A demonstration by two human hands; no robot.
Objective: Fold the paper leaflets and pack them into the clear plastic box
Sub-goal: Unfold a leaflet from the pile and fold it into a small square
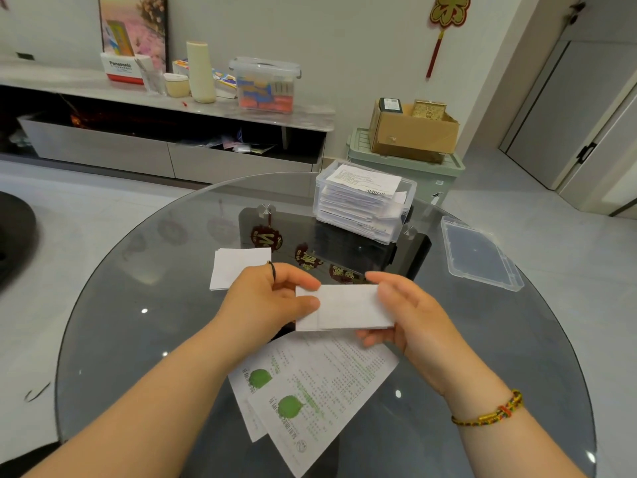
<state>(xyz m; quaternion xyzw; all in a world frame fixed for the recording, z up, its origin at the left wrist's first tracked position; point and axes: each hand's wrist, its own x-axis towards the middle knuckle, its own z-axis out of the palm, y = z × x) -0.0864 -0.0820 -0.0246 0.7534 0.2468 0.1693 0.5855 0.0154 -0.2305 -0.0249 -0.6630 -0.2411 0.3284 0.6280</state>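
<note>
Both hands hold a folded white leaflet (344, 307) above the round glass table (138, 305). My left hand (272, 301) pinches its left end between thumb and fingers. My right hand (403, 310) grips its right end, fingers curled underneath. Two unfolded leaflets (310, 391) with green leaf prints lie flat on the table below my hands. A small stack of folded white leaflets (234, 267) sits just beyond my left hand. The clear plastic box (362, 201), filled with folded papers, stands at the table's far side.
The box's clear lid (479, 257) lies on the table's right edge. Beyond the table stand a low cabinet with a lidded plastic tub (265, 84) and bottles, and a green crate (403, 163) bearing a cardboard box.
</note>
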